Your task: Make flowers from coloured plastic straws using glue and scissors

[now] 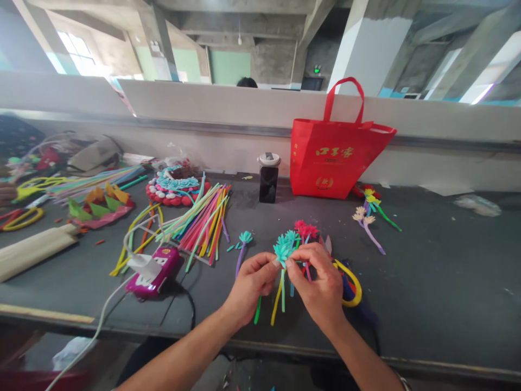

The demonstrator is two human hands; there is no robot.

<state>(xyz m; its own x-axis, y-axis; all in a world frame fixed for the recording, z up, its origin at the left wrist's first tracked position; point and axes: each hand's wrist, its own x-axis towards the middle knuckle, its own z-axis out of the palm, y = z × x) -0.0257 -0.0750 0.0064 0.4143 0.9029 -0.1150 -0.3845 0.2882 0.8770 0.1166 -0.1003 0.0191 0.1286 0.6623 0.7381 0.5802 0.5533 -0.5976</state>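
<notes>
Head view: left hand & right hand meet near the table front edge, fingers of both pinched narrow on one bunch of flowers. Heads point away, stems run back toward the person btw the hands; right hand sits a bit higher on it. Red bag stands upright well behind, contents hidden.

We get strong daylight from the window at the far left, blown out to white; more glare burns at the far right; the dark table is evenly lit, its shadows faint and soft; our left hand, right hand and the teal flower they pinch are sharp; the left edge smears into blur; the ceiling beams bend toward the corners.
</notes>
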